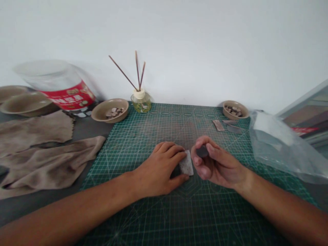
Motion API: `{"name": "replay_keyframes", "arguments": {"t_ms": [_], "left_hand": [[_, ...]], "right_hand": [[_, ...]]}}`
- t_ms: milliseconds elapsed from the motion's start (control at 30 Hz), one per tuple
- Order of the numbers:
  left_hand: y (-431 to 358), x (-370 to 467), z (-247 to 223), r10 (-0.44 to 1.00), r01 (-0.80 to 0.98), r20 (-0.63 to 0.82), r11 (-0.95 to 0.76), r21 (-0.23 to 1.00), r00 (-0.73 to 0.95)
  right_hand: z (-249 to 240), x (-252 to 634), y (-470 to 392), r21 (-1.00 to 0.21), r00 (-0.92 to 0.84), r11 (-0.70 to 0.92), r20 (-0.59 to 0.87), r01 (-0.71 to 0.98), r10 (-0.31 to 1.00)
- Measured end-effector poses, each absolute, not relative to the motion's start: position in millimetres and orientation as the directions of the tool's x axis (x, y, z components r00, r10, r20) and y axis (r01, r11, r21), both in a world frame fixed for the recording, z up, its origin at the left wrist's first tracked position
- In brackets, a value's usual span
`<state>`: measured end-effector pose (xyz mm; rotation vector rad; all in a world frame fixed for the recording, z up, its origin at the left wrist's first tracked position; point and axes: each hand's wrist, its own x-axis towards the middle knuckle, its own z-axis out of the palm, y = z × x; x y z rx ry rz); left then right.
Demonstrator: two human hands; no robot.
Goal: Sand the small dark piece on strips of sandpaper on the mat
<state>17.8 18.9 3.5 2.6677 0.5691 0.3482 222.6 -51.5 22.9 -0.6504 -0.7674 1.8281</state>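
Observation:
On the green cutting mat [143, 133], my left hand [161, 167] grips a flat, pale grey rectangular piece [187, 164] by its edges, index finger at the top and thumb at the bottom. What the piece is made of cannot be made out. Just right of it, my right hand [217, 164] is raised a little, palm turned partly up. Its thumb and fingers pinch a small, dark grey, roundish flat piece [202, 151]. The two hands are close together but apart.
Bowls of small chips stand at the left [102, 114] and right [246, 112]. Thin strips [218, 125] lie by the right bowl, near a clear plastic bag [279, 147]. A reed diffuser [141, 100], big jar [69, 89] and brown cloths [51, 164] are also around.

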Motion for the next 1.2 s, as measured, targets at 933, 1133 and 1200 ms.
{"name": "replay_keyframes", "arguments": {"t_ms": [933, 1133, 1200], "left_hand": [[23.2, 12.0, 2.0, 0.416, 0.301, 0.196, -0.848, 0.436, 0.888], [23.8, 12.7, 2.4, 0.486, 0.371, 0.210, -0.829, 0.417, 0.849], [23.8, 13.1, 2.3, 0.498, 0.392, 0.197, -0.826, 0.406, 0.845]], "right_hand": [[9.5, 229.8, -46.8, -0.732, -0.396, -0.274, -0.007, -0.623, 0.918], [12.7, 234.7, -43.1, -0.858, -0.327, -0.197, -0.036, -0.474, 0.944], [15.8, 238.5, -42.9, -0.930, -0.293, -0.119, -0.013, -0.348, 0.956]]}}
